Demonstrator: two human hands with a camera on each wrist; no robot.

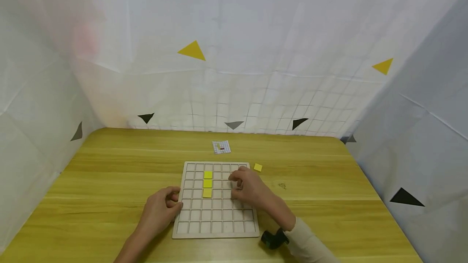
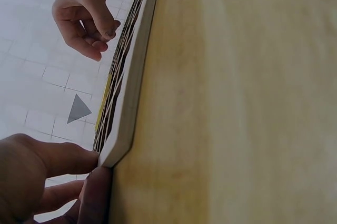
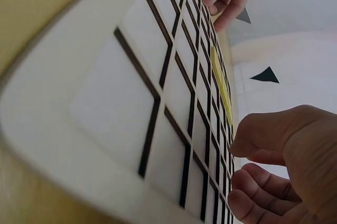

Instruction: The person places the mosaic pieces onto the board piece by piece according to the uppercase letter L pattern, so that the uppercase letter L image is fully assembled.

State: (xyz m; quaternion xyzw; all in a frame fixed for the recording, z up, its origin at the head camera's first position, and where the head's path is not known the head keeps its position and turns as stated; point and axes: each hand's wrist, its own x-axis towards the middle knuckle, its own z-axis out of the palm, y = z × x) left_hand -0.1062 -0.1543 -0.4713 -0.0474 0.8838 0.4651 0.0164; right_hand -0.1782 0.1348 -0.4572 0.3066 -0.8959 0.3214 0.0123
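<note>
A pale wooden grid board lies on the table, with three yellow square tiles in a column of its cells. My left hand holds the board's left edge, its thumb and curled fingers right at the rim. In the left wrist view, the fingertips meet the board's side. Over the right half of the board hovers my right hand, fingers loosely bent. The right wrist view has a gap between its thumb and fingers, with nothing visible between them.
Beyond the board's far right corner lies a loose yellow tile. A small printed pattern card rests behind the board. The wooden table is walled by white cloth with triangle marks. A black wrist device sits by the right sleeve.
</note>
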